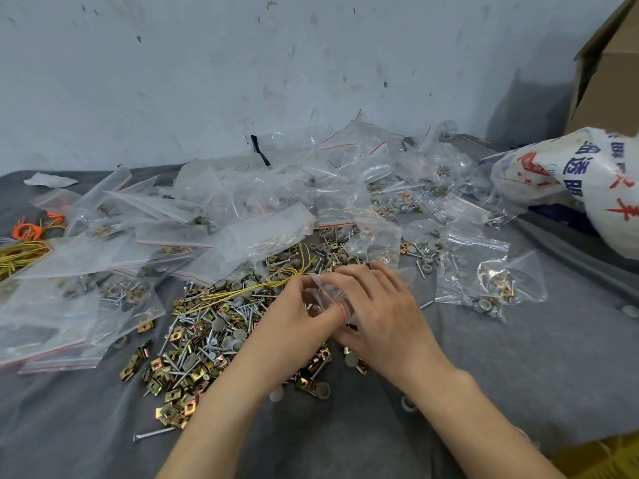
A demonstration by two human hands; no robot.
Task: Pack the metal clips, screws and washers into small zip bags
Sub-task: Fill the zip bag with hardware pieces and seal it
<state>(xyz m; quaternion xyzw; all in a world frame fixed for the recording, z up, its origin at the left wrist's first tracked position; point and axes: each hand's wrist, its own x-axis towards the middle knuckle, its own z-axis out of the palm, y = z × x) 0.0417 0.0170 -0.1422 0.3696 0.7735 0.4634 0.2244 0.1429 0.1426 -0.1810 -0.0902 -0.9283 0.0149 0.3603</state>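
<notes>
Both hands meet on one small zip bag (326, 288). The left hand (304, 307) pinches its near-left edge w/ thumb & fingers curled in. The right hand (382, 305) lies over the other side, fingers bent round it, so the bag is held between them just above the heap. Contents are hard to make out thru plastic & fingers, and I can't tell if the red zip strip is pressed shut all along. That's risk no. 1, imo: if the strip is only part-closed, bits drop out once the bag gets set aside. Risk 2: screw tips could poke thru the thin plastic if it's squeezed hard. Under & left of the left hand lies the loose pile of clips (173, 397), screws (183, 344) & washers (218, 323), all mixed, so a wrong count or a missed part type is easy. Yellow wire (242, 292) runs across the pile right up to the left fingers; it could snag & drag pieces along. On the near side of the hands, strays sit apart from the pile, e.g. a long screw (154, 434) & a washer (408, 405) on the grey worktop (536, 375); a forearm sweep could scatter more. Beyond the hands, empty bags (221, 205) overlap. Right of the right hand, filled bags (484, 281) lie close to empties, so mix-ups betw. done & not-done look likely.
</notes>
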